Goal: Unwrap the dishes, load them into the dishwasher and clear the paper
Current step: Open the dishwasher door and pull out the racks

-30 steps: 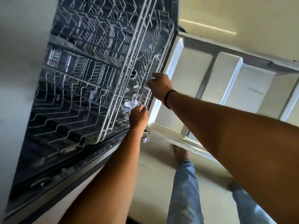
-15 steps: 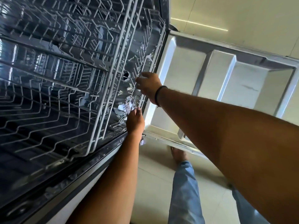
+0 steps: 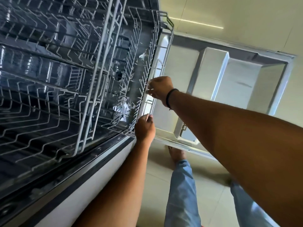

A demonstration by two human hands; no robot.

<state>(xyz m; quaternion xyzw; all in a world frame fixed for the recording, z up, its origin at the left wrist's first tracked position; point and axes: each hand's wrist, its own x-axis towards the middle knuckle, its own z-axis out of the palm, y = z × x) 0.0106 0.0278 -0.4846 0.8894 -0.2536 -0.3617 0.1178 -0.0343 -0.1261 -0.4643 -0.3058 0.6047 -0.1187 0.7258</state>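
Head view, hands (image 3: 159,89) pulled lower rack (image 3: 144,79) outward

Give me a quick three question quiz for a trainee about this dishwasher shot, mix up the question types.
1. True or false: the dishwasher door is shut.
2. Which part do the left hand and the right hand both grip?
A. the front rim of the lower rack
B. a plate
C. the door edge
3. Fill in: the white scraps lying inside the lower rack look like torn ____.

Key
1. False: it lies folded down, open.
2. A.
3. Paper, as far as the blur allows.
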